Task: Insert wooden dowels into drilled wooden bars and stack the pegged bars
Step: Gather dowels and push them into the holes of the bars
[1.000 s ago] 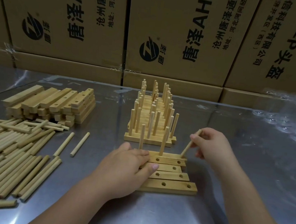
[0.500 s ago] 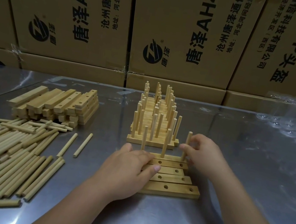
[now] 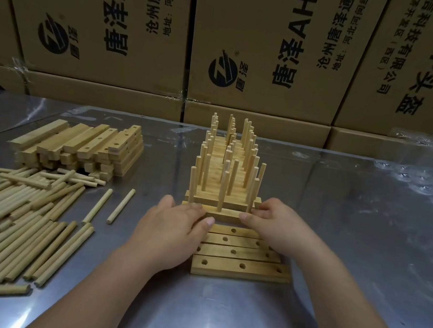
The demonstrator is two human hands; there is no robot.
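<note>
**Three dowels upright, one bar held at both ends**

Far left on the metal table [image 3: 350,250]: a heap of loose dowels [image 3: 9,222], laid roughly parallel, presumably for easy picking. Behind it, a stack of drilled bars [image 3: 88,144] with no pegs in them, kept as stock. Just right of the heap, two stray dowels [image 3: 121,206], apart from the rest.

Next, the left hand [image 3: 173,229]: palm down, fingers straight, clasping nothing, pressing on the left end of the pegged bar [image 3: 222,215] and reaching over the nearest empty bars. Probably there to steady and push, not to lift.

Centre: the pegged bar flat on the table, three dowels standing in its holes, just in front of the row of pegged bars [image 3: 235,202]. Touching that row or just short of it, hard to tell. Nearer the camera, four empty drilled bars [image 3: 240,268] side by side, holes up, ready for filling.

Right: the right hand [image 3: 273,226] pinching the bar's right end, thumb in front, fingers curled behind. Judged as moving the bar back to join the row. Calls for an even push at both ends, to avoid skewing it or knocking the pegs ahead.

Far right: crinkled clear plastic [image 3: 428,175]. Behind everything, printed cardboard boxes [image 3: 280,48].
</note>
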